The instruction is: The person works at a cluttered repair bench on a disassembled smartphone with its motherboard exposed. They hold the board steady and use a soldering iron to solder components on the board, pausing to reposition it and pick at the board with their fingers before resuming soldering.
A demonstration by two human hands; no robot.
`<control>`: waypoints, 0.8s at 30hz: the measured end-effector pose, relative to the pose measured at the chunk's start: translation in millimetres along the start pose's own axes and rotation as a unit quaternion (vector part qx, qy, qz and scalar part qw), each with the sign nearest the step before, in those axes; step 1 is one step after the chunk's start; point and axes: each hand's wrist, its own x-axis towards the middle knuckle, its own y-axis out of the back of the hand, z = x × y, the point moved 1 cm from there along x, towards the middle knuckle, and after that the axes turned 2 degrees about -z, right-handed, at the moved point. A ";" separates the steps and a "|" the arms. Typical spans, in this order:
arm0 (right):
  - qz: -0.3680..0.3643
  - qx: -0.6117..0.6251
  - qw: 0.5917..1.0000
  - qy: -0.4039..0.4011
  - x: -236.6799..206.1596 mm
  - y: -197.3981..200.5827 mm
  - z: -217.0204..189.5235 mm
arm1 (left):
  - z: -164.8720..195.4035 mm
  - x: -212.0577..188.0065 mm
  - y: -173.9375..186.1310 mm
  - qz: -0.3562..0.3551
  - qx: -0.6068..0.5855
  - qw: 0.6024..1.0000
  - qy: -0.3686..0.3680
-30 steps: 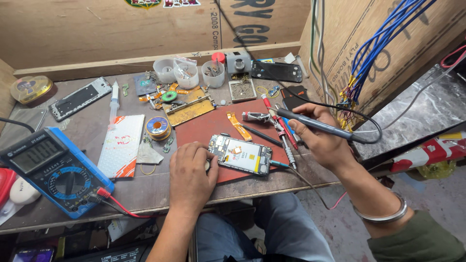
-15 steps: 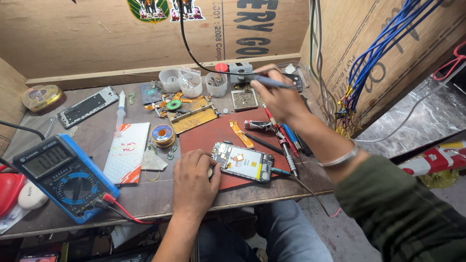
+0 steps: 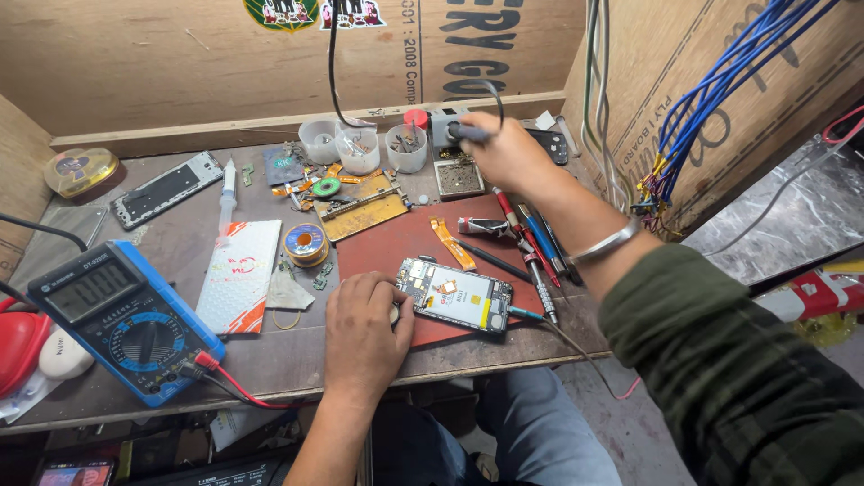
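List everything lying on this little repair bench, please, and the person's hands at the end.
opened phone: one, bare inside, on the red mat
red mat: one, middle of bench
multimeter: one, blue, front left
solder spool: one, left of mat
small cups: three, clear, at the back
screwdrivers and pens: several, red and blue, right of mat
white booklet: one, beside the multimeter
phone frame: one, silver, back left
blue wires: a bundle, right wall
left hand: rests on the phone's left end
right hand: grips a soldering iron at the back
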 end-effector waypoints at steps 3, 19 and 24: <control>-0.079 0.020 0.993 -0.081 -22.9 13.9 -1.7 | 0.2 -0.7 1.0 0.000 -0.002 1.000 0.000; -0.115 -0.100 0.988 0.011 -149.8 23.8 -51.1 | 2.3 -0.6 2.1 0.000 0.000 1.000 -0.001; -0.062 -0.087 0.993 0.045 -154.7 16.7 -48.3 | 2.4 -0.1 3.0 -0.001 0.000 1.000 -0.003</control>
